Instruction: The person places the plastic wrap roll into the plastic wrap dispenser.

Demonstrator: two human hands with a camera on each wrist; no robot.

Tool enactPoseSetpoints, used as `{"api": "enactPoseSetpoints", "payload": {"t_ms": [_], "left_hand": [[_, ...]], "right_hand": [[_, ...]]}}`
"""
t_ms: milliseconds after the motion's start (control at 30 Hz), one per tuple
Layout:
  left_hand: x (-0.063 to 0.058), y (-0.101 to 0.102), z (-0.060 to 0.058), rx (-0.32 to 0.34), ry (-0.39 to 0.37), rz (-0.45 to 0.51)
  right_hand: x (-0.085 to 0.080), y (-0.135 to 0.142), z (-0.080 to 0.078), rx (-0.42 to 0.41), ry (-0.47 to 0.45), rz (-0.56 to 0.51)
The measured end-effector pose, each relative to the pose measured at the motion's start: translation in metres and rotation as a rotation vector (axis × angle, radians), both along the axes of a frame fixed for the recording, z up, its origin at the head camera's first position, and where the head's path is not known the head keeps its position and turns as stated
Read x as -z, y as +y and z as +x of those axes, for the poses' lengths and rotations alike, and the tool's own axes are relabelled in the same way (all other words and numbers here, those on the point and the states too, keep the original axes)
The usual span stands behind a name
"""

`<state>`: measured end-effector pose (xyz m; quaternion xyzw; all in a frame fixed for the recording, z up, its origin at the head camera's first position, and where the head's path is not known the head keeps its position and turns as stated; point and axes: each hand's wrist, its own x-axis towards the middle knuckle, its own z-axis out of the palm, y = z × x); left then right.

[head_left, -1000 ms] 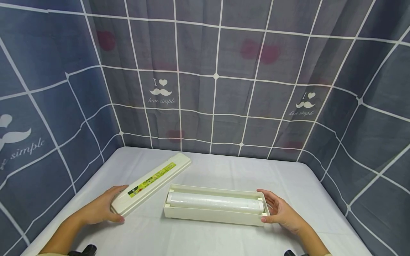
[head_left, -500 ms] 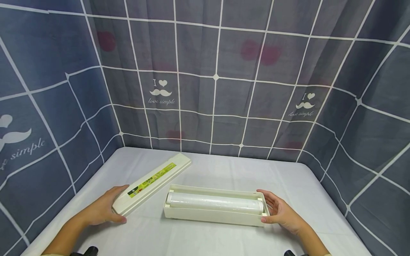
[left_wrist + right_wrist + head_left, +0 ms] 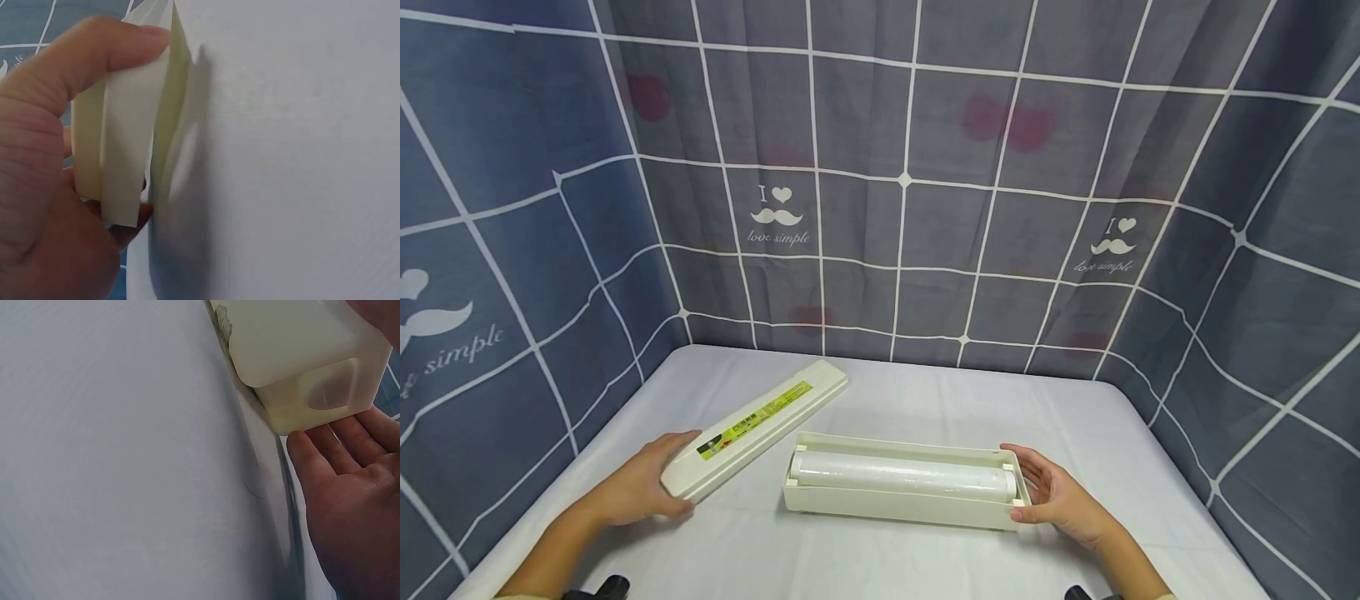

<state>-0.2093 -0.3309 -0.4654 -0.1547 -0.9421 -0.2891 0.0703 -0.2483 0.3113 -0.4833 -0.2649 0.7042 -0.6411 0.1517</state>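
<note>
A long cream lid (image 3: pixel 820 383) with a yellow-green label lies slantwise on the left of the table. My left hand (image 3: pixel 632 483) grips its near end, thumb on one side and fingers on the other; the left wrist view shows the lid end (image 3: pixel 128 137) between them. To the right, a long cream box (image 3: pixel 895 505) stands with its top uncovered, and a white shiny roll of plastic wrap (image 3: pixel 902 476) lies inside. My right hand (image 3: pixel 1063 504) holds the box's right end, thumb at the front corner and fingers behind; the right wrist view shows that end (image 3: pixel 300 344) close up.
A white cloth (image 3: pixel 970 400) covers the table. Dark blue-grey curtains (image 3: pixel 865 217) with white grid lines enclose it at the back and both sides. Black wrist straps (image 3: pixel 606 587) show at the bottom edge.
My left hand and the near end of the lid have shifted very slightly. The box, the roll and my right hand stay in place.
</note>
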Motion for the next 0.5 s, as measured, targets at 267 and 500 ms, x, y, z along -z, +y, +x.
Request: {"api": "enactPoseSetpoints", "payload": {"t_ms": [267,500], "left_hand": [[-0.0006,-0.0021,0.0000,-0.008,-0.013,0.009],[0.0008,-0.0024,0.0025,-0.023,0.032,0.047]], "right_hand": [[-0.0005,-0.0004,-0.0002,0.004,0.004,0.013],[-0.0012,-0.0013,0.0004,0.018,-0.025,0.041]]}}
